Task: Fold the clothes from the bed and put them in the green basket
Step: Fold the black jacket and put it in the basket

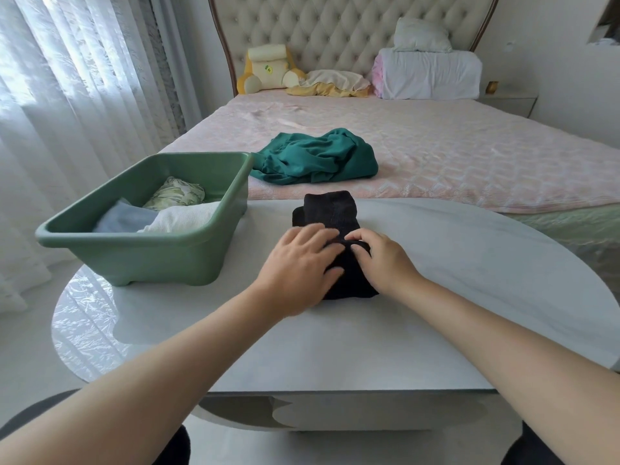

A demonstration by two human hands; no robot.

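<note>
A black garment (330, 209) is lying on the white counter (436, 297), just to the right of the green basket (141, 250) and not touching it. It is looking like a dark ribbed knit, already folded into a narrow, thick strip running away from the person, with a bulkier doubled end at the far side, level with the basket's back half. A raised fold is crossing it about midway, right where both hands are meeting.

The left hand (298, 263) is lying flat on the near half of the garment, on the side facing the basket, its fingers straight and spread and pressing the cloth down. The right hand (382, 260) is working on the side away from the basket, its fingers curled over the raised fold; it seems to be pinching that fold, though the thumb is hidden and the black cloth is swallowing the detail.

Inside the basket, three folded pieces are sitting: a leafy printed one (177, 193) at the back, a white ribbed one (181, 218) and a pale blue one (124, 218) in front of it.

Beyond the basket's far right corner, a teal garment (318, 159) is lying crumpled and unfolded on the pink quilted bed (469, 156).
</note>
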